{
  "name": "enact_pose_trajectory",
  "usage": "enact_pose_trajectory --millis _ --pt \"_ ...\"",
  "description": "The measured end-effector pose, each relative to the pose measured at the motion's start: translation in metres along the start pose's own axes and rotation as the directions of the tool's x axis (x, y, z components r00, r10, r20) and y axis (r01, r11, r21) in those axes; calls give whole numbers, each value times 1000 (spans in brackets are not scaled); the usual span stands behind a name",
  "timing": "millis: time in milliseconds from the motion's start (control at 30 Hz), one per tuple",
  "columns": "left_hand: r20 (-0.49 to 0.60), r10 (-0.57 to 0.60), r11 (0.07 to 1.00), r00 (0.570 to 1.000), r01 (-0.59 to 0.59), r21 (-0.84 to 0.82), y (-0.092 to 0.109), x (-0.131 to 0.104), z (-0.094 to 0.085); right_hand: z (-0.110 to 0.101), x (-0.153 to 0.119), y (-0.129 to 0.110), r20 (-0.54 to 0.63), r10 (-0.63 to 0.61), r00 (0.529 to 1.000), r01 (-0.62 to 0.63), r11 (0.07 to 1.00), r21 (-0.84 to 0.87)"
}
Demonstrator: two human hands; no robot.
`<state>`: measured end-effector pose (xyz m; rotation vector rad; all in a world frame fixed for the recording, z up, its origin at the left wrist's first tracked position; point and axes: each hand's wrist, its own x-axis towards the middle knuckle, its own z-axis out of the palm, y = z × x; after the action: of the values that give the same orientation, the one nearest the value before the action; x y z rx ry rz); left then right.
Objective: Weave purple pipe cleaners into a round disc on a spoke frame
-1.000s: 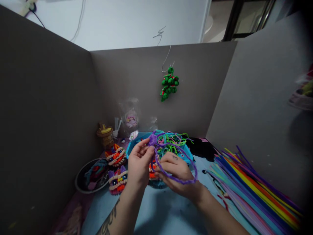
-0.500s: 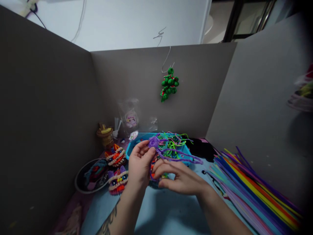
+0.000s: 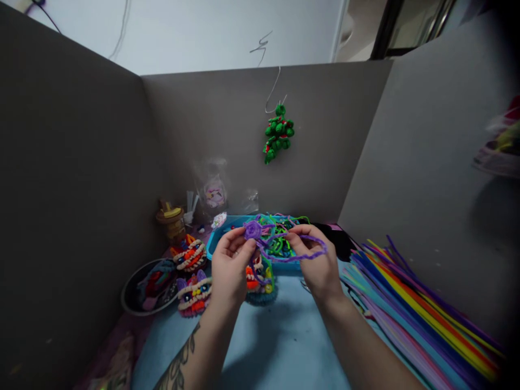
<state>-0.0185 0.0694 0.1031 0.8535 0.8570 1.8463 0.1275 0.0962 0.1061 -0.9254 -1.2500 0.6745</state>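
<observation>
A purple pipe cleaner piece (image 3: 253, 230) has a round coiled disc at one end and long loose strands. My left hand (image 3: 233, 260) pinches the disc between thumb and fingers. Out to the right, my right hand (image 3: 314, 257) is closed on one of the purple strands, which loops over its fingers. Another strand hangs below the disc, in front of a colourful pipe cleaner figure (image 3: 262, 292) that my left hand partly hides. Behind both hands lies a blue tray (image 3: 215, 238) with green, purple and teal pipe cleaner pieces.
Two striped pipe cleaner figures (image 3: 195, 295) and a dark bowl (image 3: 130, 303) stand at left. Bundled coloured pipe cleaners (image 3: 422, 303) lie at right. A green figure (image 3: 279, 132) hangs on the grey back panel (image 3: 203, 114). Blue cloth (image 3: 284, 346) covers the table.
My right hand has risen from below the purple strands and now grips one. The disc stays in my left hand. More of the figure beneath shows, and the view has shifted slightly.
</observation>
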Motion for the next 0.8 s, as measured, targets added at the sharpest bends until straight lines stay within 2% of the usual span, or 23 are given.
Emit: enact_pose_trajectory --millis 67,167,300,400,500,633,700,800 --pt "35 -22 1000 999 22 14 -1 -3 1 -2 -1 -2 37 -141 989 145 980 -138" --pt "79 -43 998 996 40 38 -1 -6 3 -3 -3 -5 120 -324 938 345 898 -272" --pt "123 -58 997 991 51 58 0 -6 3 -3 -5 -9 266 -409 873 481 814 -326" --pt "108 -48 998 993 43 46 1 -4 1 -3 -5 -11 287 -421 861 499 811 -306" --pt "59 -26 999 998 25 26 2 -1 -1 -4 -4 -10 195 -414 889 455 850 -267" --pt "27 -17 999 1000 16 33 4 2 -2 -7 -5 -7 71 -343 937 350 913 -208" --pt "43 -33 999 999 31 35 5 0 -1 -8 -7 -6 36 -328 944 329 926 -185" --pt "109 -75 996 991 70 55 6 -3 1 -8 -8 -7 64 -392 918 397 905 -152"
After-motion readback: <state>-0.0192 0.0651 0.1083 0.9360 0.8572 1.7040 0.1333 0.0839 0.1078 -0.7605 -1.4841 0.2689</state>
